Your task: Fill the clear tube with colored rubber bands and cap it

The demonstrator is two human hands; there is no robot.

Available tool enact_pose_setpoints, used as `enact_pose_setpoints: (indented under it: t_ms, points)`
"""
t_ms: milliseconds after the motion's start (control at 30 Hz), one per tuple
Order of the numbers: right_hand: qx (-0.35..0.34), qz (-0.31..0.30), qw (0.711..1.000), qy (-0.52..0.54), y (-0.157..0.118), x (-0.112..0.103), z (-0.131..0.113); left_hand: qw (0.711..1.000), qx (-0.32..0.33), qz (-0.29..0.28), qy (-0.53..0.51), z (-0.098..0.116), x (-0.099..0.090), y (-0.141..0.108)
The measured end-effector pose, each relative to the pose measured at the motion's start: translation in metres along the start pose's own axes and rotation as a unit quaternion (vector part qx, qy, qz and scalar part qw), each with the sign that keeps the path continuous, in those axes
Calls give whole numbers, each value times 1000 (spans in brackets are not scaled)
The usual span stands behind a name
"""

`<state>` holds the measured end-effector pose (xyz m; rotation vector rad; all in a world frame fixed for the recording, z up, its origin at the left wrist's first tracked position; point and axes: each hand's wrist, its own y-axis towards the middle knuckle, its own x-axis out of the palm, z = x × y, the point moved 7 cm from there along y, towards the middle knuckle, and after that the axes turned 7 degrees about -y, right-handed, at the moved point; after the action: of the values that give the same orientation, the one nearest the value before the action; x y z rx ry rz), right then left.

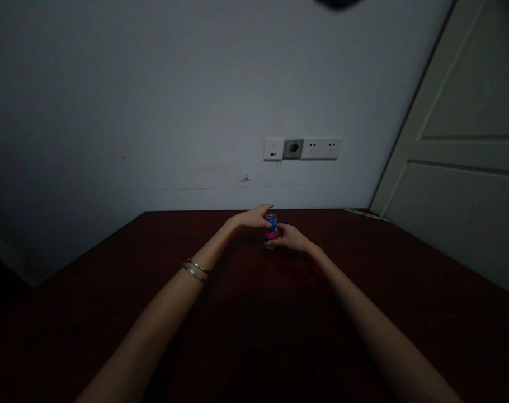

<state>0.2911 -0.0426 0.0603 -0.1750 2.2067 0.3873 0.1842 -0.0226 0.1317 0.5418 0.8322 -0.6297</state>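
Note:
Near the far edge of the table, a small upright stack of little jars stands between my hands. Its top is a clear jar with blue in it (272, 220); below that is a pink part (272, 234), with a yellowish part (269, 244) at the bottom. My left hand (257, 216) reaches in from the left, its fingers closed round the blue jar. From the right, my right hand (291, 237) pinches the stack lower down, at the pink part. Fingers cover much of the stack, so the exact shape of each piece is hidden. Two silver bangles circle my left wrist.
The dark red table (246, 313) meets a pale wall (196, 112). Sockets (320, 149) and a grey switch plate (293, 149) sit on the wall. A panelled door (460, 157) stands at the right. A thin pale strip (366, 214) lies near the back right corner.

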Motion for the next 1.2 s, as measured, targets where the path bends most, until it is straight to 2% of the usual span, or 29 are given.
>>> enact_pose_setpoints:
  t_ms: [100,200,267,367,467,567,667,767,900,1000,1200]
  points:
    - [-18,-31,999,-7,-1,-9,-4,995,-2,23,-93,-13,20,-9]
    - [-20,-28,999,-43,-2,-35,1,979,-5,30,-203,-21,36,-14]
    - [11,-34,996,-77,-3,-53,13,969,-8,30,-246,-24,44,-15]
    - [81,-91,985,-124,-8,-64,38,965,-16,34,-261,-28,50,-15]
    - [140,-170,966,-135,-18,-58,61,964,-21,33,-263,-29,52,-16]
    - [148,-227,956,-112,-24,-47,71,961,-25,25,-275,-29,53,-18]
    - [177,-229,951,-112,-26,-44,77,955,-40,15,-292,-31,56,-21]
    - [234,-235,932,-148,-32,-44,82,949,-54,-9,-312,-33,61,-25]
    - [249,-241,929,-130,-37,-41,80,931,-65,-27,-359,-37,68,-30]
    - [249,-250,929,-110,-39,-38,79,919,-68,-7,-387,-45,74,-31]
    - [261,-289,914,-115,-41,-34,85,911,-72,74,-400,-60,83,-31]
